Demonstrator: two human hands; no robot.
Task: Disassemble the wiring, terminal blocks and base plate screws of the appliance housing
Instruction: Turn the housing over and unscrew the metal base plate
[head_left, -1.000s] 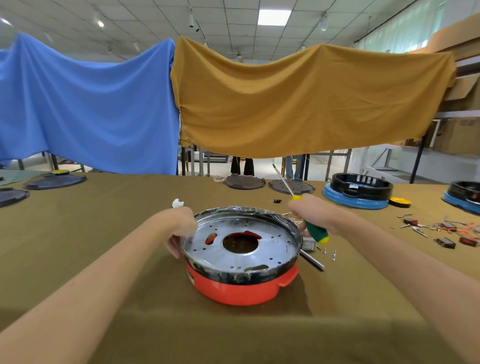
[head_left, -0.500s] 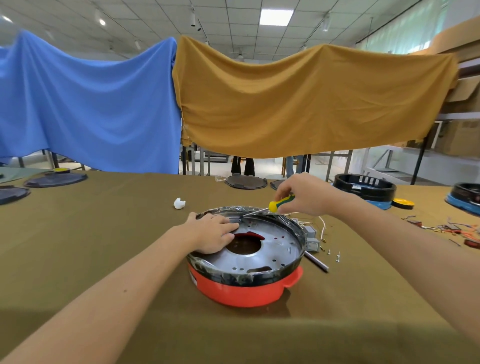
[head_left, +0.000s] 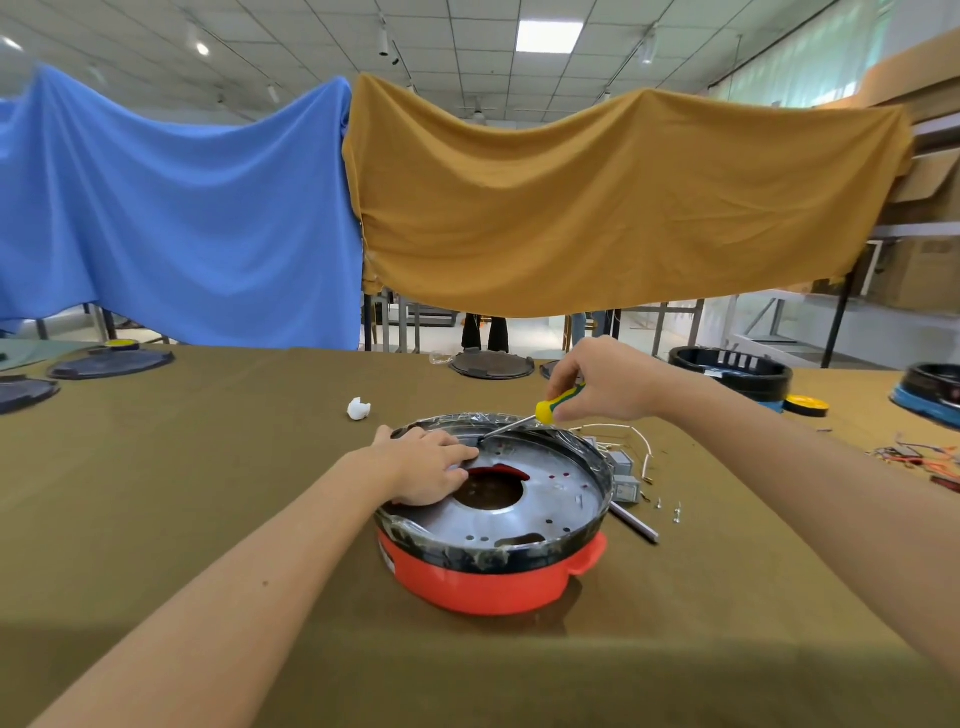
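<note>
Two draped cloths (head_left: 467, 208) (blue, mustard) behind olive table (head_left: 208, 493).

I log bright, even light from a ceiling panel (head_left: 549, 35) and windows at upper right. Soft shadow under the housing (head_left: 483, 582); wide-angle bowing at the edges, forearms stretched.

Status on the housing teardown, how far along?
Done: wires, grey blocks and loose screws lie on the table right of the housing. In hand: right hand holds the screwdriver, tip on the base plate; left hand steadies it. Left: the plate is still seated.
</note>
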